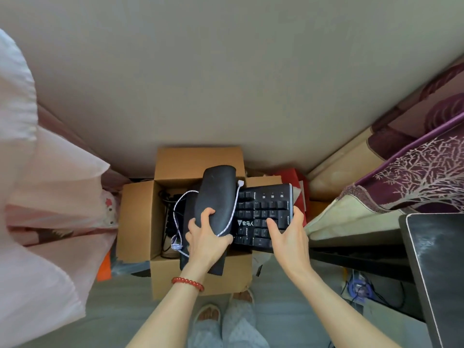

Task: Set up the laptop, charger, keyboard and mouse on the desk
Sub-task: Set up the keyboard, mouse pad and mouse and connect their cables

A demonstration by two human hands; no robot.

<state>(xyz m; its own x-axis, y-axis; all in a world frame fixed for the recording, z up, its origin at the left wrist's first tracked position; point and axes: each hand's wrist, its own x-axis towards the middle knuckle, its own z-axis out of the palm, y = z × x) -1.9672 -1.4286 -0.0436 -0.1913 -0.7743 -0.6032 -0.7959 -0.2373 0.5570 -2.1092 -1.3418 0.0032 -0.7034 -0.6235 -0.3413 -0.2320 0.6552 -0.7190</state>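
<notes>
Your left hand grips the rolled black pad and your right hand grips the keyboard end above the cardboard box; it looks stiff and weighty, so hold both ends, minding the trailing braided cable.

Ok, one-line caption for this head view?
Both hands lift a keyboard from an open box, the left hand also gripping a rolled black pad.

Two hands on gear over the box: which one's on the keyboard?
The right hand grips the black keyboard at its near edge. The left hand, with the red bracelet, holds the dark rolled pad.
</notes>
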